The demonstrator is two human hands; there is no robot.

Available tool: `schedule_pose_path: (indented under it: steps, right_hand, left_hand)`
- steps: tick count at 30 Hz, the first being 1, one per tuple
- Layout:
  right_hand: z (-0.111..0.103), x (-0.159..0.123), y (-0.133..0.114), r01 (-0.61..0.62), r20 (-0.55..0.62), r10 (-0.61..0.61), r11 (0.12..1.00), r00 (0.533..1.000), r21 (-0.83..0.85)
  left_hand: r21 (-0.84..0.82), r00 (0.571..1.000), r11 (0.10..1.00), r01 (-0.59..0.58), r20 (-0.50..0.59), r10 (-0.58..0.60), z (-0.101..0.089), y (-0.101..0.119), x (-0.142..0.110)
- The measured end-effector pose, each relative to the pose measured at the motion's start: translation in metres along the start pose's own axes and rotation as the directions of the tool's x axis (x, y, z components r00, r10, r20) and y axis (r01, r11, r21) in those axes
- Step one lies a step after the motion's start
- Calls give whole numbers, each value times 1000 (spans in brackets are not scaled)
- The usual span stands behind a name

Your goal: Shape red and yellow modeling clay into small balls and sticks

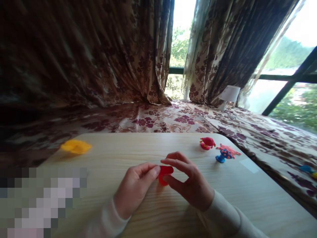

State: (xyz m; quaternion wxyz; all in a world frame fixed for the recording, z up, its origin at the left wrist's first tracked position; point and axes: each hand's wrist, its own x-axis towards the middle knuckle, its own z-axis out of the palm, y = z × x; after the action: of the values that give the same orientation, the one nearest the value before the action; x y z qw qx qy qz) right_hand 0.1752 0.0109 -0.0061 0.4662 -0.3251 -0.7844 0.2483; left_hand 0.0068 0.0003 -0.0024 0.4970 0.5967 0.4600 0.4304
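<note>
In the head view, a piece of red modelling clay (pixel 166 170) is just above the table, with a flat upper lobe and a rounded lower part. My left hand (pixel 138 181) pinches its left side between thumb and fingers. The thumb of my right hand (pixel 189 180) touches the lower part, while the index finger arches over the top, apart from the clay. The other right fingers are bent and spread. A blue clay piece with pink dots (pixel 225 154) stands on the right, against a flat pink clay piece (pixel 224 147). Behind it is a dark red clay figure (pixel 208 142).
The pale wooden table (pixel 119 155) carries a yellow clay piece (pixel 76 146) at its far left. A pixelated patch covers the lower left. Floral cloth (pixel 146 122) surrounds the table, with a white lamp (pixel 229 94) by the window and blue and yellow items at the right edge.
</note>
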Motion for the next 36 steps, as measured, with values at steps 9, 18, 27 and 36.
schedule_pose_path:
  steps: [9,18,27,36]
  right_hand:
    - [1,0,0,-12,1,12,1000,1000,-5]
    - [6,-3,0,-51,38,50,998,998,24]
    - [6,-2,2,-38,35,37,999,999,21]
    - [6,-3,1,-33,38,32,999,999,36]
  left_hand:
    - [-54,999,999,1,40,2,1,-1,-1]
    - [-3,997,1000,-24,67,24,1,-1,0]
    - [-29,993,999,-16,113,19,0,-1,0]
    - [-104,989,993,48,146,-33,-1,-1,-1]
